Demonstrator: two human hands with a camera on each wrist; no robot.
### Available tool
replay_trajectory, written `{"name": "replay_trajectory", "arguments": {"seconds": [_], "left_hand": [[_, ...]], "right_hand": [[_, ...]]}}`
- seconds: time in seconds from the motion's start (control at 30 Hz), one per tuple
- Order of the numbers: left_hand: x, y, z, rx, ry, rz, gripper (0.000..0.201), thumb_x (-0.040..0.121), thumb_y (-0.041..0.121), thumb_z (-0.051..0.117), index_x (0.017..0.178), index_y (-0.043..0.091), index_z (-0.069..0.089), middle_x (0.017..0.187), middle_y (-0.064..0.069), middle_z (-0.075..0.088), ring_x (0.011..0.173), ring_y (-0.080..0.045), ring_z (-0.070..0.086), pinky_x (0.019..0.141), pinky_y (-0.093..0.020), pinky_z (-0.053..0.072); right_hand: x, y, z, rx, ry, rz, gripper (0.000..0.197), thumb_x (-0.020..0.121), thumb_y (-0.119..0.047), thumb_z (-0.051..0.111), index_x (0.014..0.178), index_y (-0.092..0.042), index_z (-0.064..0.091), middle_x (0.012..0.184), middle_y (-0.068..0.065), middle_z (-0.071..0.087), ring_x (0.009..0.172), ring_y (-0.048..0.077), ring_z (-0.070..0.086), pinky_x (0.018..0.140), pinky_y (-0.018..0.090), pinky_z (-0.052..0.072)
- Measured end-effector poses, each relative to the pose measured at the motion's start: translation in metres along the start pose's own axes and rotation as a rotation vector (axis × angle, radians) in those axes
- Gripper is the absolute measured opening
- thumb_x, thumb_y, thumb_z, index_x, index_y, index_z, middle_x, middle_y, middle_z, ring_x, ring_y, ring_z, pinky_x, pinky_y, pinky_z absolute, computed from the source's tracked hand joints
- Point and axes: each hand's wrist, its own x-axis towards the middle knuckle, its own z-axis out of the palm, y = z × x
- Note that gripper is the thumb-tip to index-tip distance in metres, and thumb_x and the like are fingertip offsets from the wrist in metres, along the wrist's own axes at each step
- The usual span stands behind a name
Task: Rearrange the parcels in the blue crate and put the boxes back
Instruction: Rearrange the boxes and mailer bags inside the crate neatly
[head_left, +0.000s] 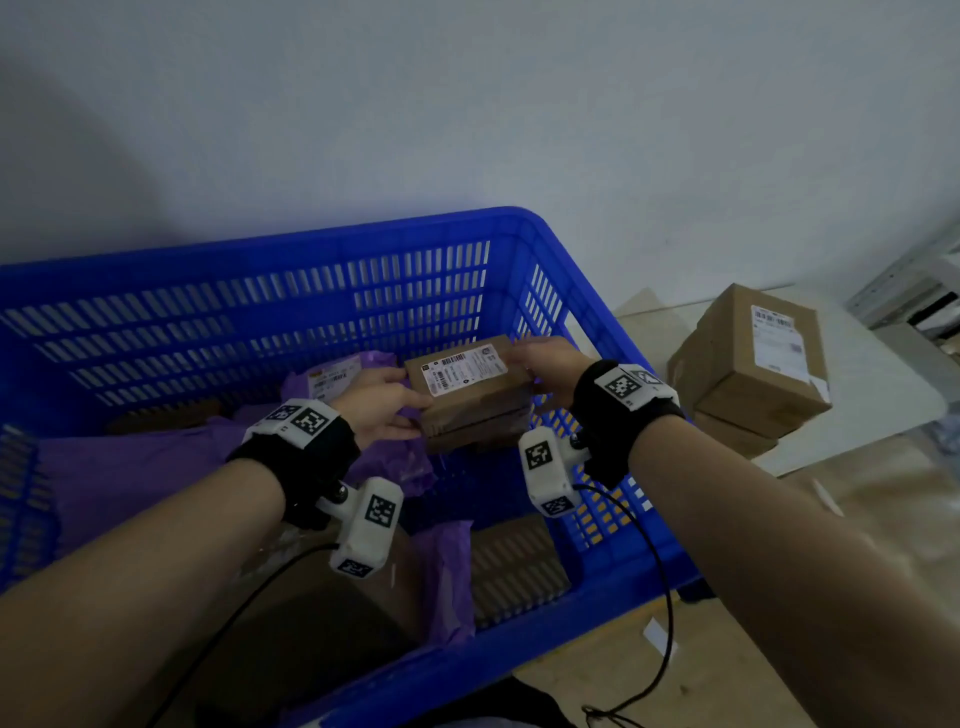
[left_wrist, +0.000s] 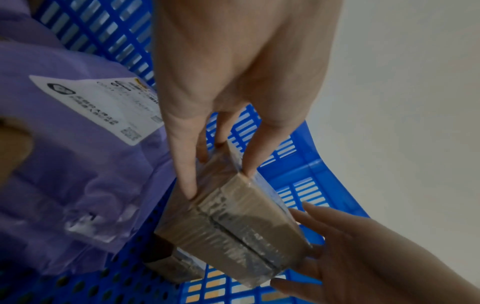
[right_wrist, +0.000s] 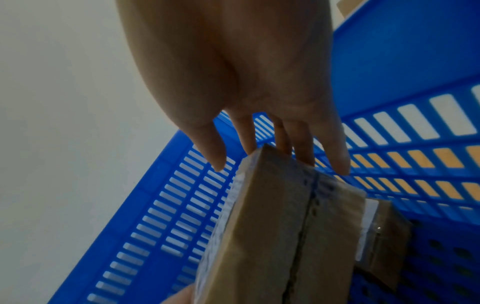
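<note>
Well, both hands (head_left: 382, 402) (head_left: 545, 364) clamped 1 box (head_left: 467, 384) inside the crate (head_left: 311, 244); 2 boxes (head_left: 753, 353) waited outside, job roughly midway.

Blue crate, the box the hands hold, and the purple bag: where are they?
blue crate (head_left: 260, 306), head view, far slotted wall.
cardboard box (head_left: 462, 371), head view, top label.
purple bag (left_wrist: 78, 164), left wrist view, plastic below its label.

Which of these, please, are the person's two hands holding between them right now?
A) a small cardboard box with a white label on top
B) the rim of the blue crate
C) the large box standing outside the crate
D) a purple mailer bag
A: the left hand and right hand hold opposite ends of the small cardboard box inside the blue crate.
</note>
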Motion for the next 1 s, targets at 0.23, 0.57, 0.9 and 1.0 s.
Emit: {"name": "replay_trajectory", "arguments": {"seconds": [0.23,0.57,0.9,1.0], "left_hand": [[0.006,-0.02,0.021,0.191,-0.134,-0.113,0.031,0.089,0.005,0.06,0.119,-0.004,0.057,0.11,-0.024,0.061,0.076,-0.026,0.061,0.062,-0.032,0.057],[0.032,-0.031,0.039,0.279,-0.231,-0.318,0.041,0.099,0.006,0.034,0.137,-0.01,0.04,0.14,-0.027,0.042,0.13,-0.041,0.043,0.097,-0.042,0.041],[0.054,-0.041,0.057,0.32,-0.213,-0.459,0.049,0.099,0.006,0.032,0.147,0.001,0.024,0.154,-0.024,0.021,0.139,-0.04,0.028,0.094,-0.053,0.041],[0.061,-0.043,0.062,0.343,-0.189,-0.445,0.049,0.096,0.001,0.033,0.145,0.001,0.027,0.149,-0.028,0.025,0.135,-0.042,0.031,0.097,-0.056,0.041]], "right_hand": [[0.007,0.018,0.004,-0.68,-0.12,0.002,0.047,0.092,-0.028,0.059,0.126,0.003,0.05,0.108,0.015,0.051,0.087,0.029,0.054,0.066,0.034,0.047],[0.049,0.048,0.013,-1.035,-0.201,0.063,0.045,0.082,-0.045,0.067,0.105,-0.007,0.057,0.089,0.005,0.054,0.085,0.026,0.055,0.073,0.034,0.047],[0.126,0.109,0.037,-1.145,-0.26,0.177,0.044,0.067,-0.044,0.078,0.088,-0.012,0.056,0.088,0.009,0.068,0.074,0.028,0.068,0.066,0.047,0.06],[0.115,0.113,0.038,-1.157,-0.223,0.111,0.063,0.073,-0.036,0.075,0.125,-0.009,0.052,0.108,0.011,0.064,0.082,0.03,0.066,0.07,0.045,0.059]]}}
